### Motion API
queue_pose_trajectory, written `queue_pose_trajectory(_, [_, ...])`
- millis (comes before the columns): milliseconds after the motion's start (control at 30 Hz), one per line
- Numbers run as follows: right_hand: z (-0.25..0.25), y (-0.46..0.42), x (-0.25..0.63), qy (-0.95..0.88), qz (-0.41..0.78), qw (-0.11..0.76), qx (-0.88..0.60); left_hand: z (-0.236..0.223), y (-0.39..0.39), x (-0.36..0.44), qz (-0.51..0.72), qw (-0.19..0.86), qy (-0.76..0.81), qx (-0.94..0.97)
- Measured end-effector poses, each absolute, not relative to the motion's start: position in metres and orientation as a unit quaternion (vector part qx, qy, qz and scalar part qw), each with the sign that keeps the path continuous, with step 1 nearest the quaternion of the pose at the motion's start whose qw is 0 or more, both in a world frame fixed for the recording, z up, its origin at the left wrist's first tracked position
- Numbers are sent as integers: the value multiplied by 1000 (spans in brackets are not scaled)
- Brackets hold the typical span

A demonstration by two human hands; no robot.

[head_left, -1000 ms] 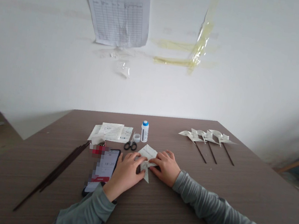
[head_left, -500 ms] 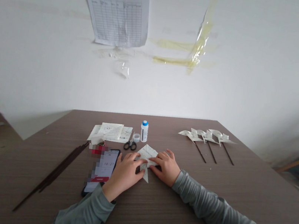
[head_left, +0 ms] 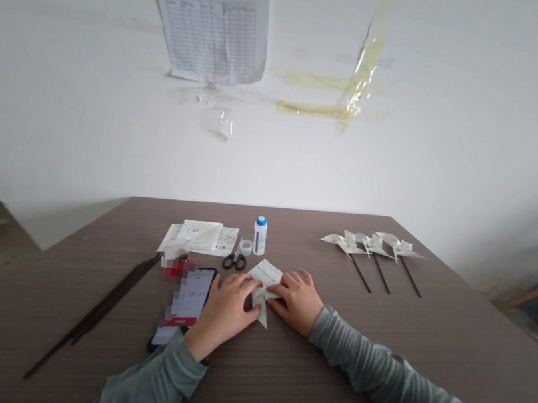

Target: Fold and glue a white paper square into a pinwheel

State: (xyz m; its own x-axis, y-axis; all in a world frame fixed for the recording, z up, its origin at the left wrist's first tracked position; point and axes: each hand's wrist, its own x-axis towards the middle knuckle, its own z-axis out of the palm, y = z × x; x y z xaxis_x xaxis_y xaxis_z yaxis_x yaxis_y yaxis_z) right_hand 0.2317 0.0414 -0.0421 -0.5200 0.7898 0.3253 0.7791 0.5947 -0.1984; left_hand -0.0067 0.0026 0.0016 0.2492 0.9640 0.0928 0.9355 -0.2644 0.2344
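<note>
A printed sheet of paper, partly folded into a pinwheel point(head_left: 265, 272), lies on the table in front of me, one pointed flap toward me. My left hand point(head_left: 229, 305) grips its left side, thumb and fingers bent around the paper. From the right, my right hand point(head_left: 298, 304) presses fingertips onto its middle, with the thumb close by. Both hands partly cover the folds. Just beyond the paper are black-handled scissors point(head_left: 234, 262), a small white cap or cup point(head_left: 245, 247) and a white bottle with a blue top point(head_left: 260, 236).
A phone point(head_left: 187, 304) lies beside my left forearm. Thin brown sticks point(head_left: 106, 305) lie farther left. Behind the phone are paper sheets point(head_left: 200, 236) and a small red item point(head_left: 176, 269). Three finished pinwheels on sticks point(head_left: 371, 245) lie at the back right of the table point(head_left: 429, 347).
My left index finger has drawn back slightly from the paper's middle. My right hand has shifted a touch left, its fingertips still at the centre.
</note>
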Motion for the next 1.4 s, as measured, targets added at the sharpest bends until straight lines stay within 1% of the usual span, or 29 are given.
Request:
queue_pose_trajectory(167, [-46,41,234,-873,6,206,-443,-1,3,-8,124,49,594,794])
queue_pose_trajectory(433, [-41,38,234,-861,32,217,-459,4,1,-8,105,63,596,793])
queue_pose_trajectory(600, [-37,36,232,-865,32,192,-462,0,4,-10,123,52,585,800])
queue_pose_trajectory(800, [-43,38,231,-868,7,207,-452,-4,7,-11,124,56,590,796])
queue_pose_trajectory(967, [-46,40,232,-867,14,207,-453,2,4,-8,106,68,593,795])
queue_pose_trajectory(1267, [-31,31,228,-865,29,168,-473,7,3,-7,101,75,591,797])
queue_pose_trajectory(1400, [-30,31,228,-861,29,173,-477,7,2,-5,99,67,603,789])
